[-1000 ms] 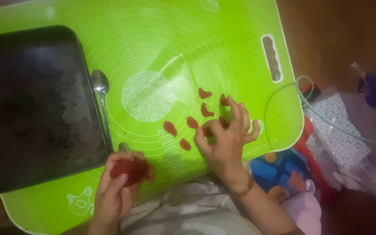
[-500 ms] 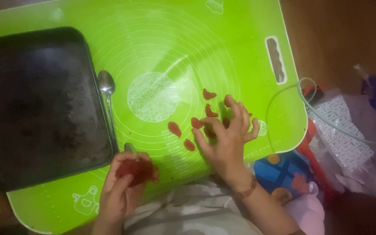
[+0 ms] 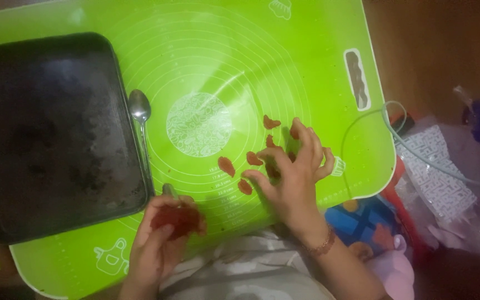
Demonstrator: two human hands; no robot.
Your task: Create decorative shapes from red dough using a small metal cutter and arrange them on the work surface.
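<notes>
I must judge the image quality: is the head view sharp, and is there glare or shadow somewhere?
Head view: slightly soft overall, the right hand a little blurred; pale glare on the dark baking tray; the green mat evenly lit; the right edge falls into dim shadow.

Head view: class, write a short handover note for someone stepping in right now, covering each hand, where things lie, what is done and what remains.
Left hand: cupped around a lump of red dough, near the mat's front edge.
Right hand: fingers spread, pressing down among small red dough pieces on the green silicone mat.
Spoon lies beside the dark baking tray.
Done: several small pieces laid out on the mat.
Left: the lump in hand is not yet portioned; no pieces on the tray.
</notes>
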